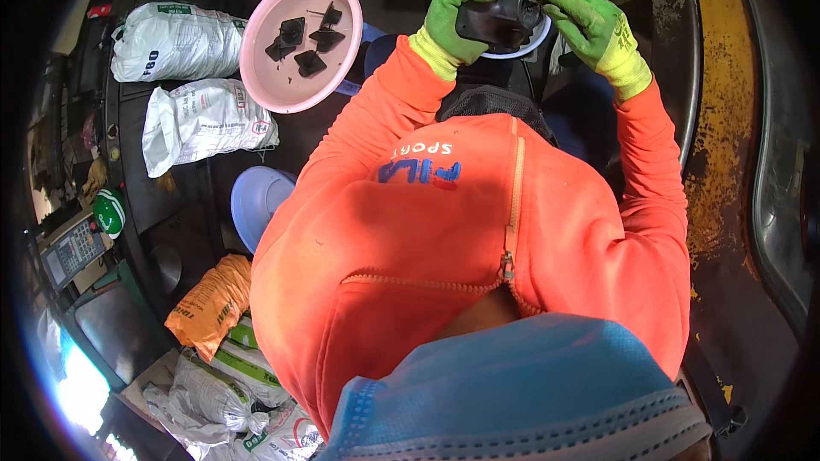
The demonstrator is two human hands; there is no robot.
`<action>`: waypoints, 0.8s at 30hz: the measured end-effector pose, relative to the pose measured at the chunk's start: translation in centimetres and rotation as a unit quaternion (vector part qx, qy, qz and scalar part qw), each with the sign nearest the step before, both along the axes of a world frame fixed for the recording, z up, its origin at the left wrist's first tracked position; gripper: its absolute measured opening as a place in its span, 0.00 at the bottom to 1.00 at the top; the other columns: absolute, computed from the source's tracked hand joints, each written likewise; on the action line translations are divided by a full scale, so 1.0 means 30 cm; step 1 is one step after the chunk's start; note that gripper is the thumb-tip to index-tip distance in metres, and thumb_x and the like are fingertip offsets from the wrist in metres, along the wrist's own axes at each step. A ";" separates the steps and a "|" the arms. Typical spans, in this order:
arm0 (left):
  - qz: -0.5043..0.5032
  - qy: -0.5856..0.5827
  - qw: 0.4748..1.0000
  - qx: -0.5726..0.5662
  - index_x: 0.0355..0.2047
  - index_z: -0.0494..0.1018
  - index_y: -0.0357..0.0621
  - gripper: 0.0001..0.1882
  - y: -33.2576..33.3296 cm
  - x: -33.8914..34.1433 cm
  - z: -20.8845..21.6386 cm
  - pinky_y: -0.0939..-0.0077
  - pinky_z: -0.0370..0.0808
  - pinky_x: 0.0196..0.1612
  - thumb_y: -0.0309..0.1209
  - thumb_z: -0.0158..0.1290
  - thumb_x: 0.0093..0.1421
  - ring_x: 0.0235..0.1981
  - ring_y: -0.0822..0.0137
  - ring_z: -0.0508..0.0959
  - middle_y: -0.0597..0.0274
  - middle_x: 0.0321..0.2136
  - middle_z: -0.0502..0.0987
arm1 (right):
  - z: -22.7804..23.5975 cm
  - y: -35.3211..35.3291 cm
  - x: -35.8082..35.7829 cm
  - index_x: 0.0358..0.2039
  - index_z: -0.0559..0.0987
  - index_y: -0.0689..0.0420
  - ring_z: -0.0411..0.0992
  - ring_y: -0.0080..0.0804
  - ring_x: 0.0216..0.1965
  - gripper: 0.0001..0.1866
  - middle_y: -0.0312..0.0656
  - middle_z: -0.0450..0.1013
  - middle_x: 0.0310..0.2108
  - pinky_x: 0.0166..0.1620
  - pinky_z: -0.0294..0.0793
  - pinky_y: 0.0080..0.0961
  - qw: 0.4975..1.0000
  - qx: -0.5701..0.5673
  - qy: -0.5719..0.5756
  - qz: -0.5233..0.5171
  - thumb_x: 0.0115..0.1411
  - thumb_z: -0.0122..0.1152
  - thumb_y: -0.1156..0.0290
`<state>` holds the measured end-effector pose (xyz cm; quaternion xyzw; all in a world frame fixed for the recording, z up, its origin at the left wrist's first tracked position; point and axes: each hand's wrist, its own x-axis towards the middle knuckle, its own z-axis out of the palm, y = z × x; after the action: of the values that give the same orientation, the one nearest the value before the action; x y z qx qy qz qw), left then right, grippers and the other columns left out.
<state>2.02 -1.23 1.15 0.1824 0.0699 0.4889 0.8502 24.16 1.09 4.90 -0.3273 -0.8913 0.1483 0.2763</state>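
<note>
Both my hands wear green gloves with yellow cuffs. With my left hand (455, 19) I grip a black moulded part (506, 15) that has a square flange and a round neck with an opening. The part is held up over a white basin with a blue rim (541, 37). My right hand (589, 24) is at the neck's opening, thumb and index finger pinched together; whatever thin thing lies between them is too small to make out. A pink basin (272, 88) left of my hands contains several similar black parts (310, 62).
White printed sacks (178, 44) lie beyond the pink basin at the left. Closer in are a pale blue basin (256, 201), an orange sack (210, 306) and several more sacks (218, 397). A control panel (75, 253) stands far left. Along the right runs a rusty yellow machine frame (711, 111).
</note>
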 end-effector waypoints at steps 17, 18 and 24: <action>0.365 0.326 0.694 0.528 0.47 0.71 0.39 0.21 -0.001 -0.073 -0.097 0.58 0.75 0.53 0.15 0.50 0.51 0.51 0.49 0.77 0.45 0.48 0.75 | -0.064 -0.097 -0.072 0.53 0.75 0.62 0.78 0.33 0.41 0.17 0.47 0.79 0.40 0.44 0.75 0.27 0.955 -0.247 0.145 -0.076 0.67 0.54 0.67; 0.347 0.310 0.744 0.479 0.49 0.71 0.39 0.23 -0.005 -0.069 -0.087 0.59 0.75 0.53 0.16 0.50 0.51 0.51 0.50 0.77 0.46 0.49 0.74 | -0.065 -0.103 -0.076 0.53 0.75 0.62 0.78 0.33 0.41 0.17 0.46 0.79 0.39 0.44 0.75 0.26 0.955 -0.246 0.149 -0.077 0.67 0.54 0.67; 0.154 0.033 0.977 0.144 0.63 0.62 0.41 0.38 -0.015 -0.009 0.042 0.62 0.70 0.59 0.20 0.54 0.48 0.55 0.55 0.73 0.50 0.56 0.69 | -0.054 -0.127 -0.098 0.53 0.75 0.62 0.76 0.26 0.38 0.18 0.41 0.79 0.37 0.42 0.74 0.23 0.930 -0.290 0.209 -0.087 0.68 0.54 0.65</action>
<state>1.74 -1.69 2.41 0.3055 0.0538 0.6127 0.7269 21.23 -2.72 3.28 -0.4308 -0.7000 0.4407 0.3608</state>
